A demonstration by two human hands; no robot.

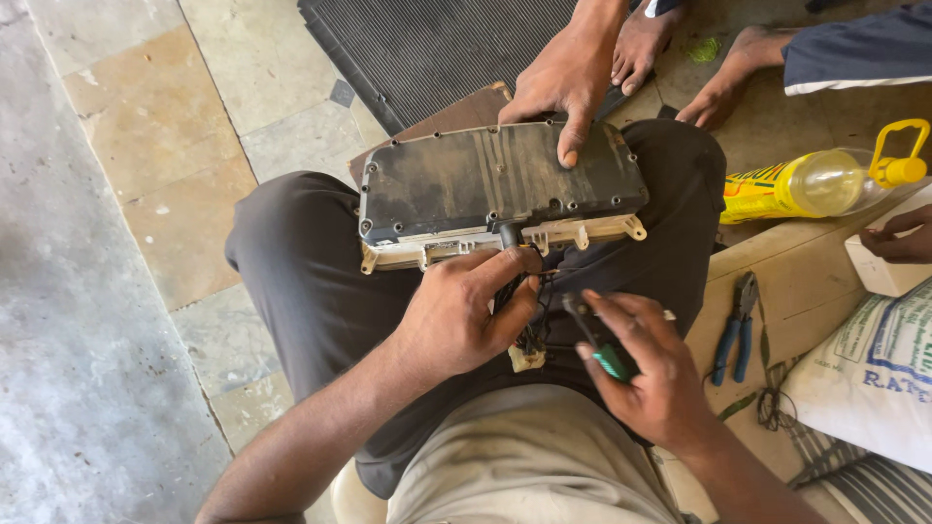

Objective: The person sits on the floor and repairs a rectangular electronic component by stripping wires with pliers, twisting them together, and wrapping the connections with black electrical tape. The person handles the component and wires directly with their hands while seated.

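While the grimy black housing (500,184) is balanced across the lap, its cream plastic edge facing the body, the wiring bundle (527,335) hanging from that edge is pinched by the left hand (456,315), fingers closed around the black cable just below where it enters the casing. A green-handled screwdriver (602,349) is gripped in the closed right hand (650,374), its shaft angled toward the wires. The work would be best done with the cable held taut and the tip kept well clear of the thin leads, so that none is nicked. The housing is steadied at its far edge by another person's hand (568,78). Its dark face is dusty, ribbed at the middle and ringed with small screw holes. Blue-handled pliers (736,325) lie nearby, beside a yellow oil bottle (815,182).
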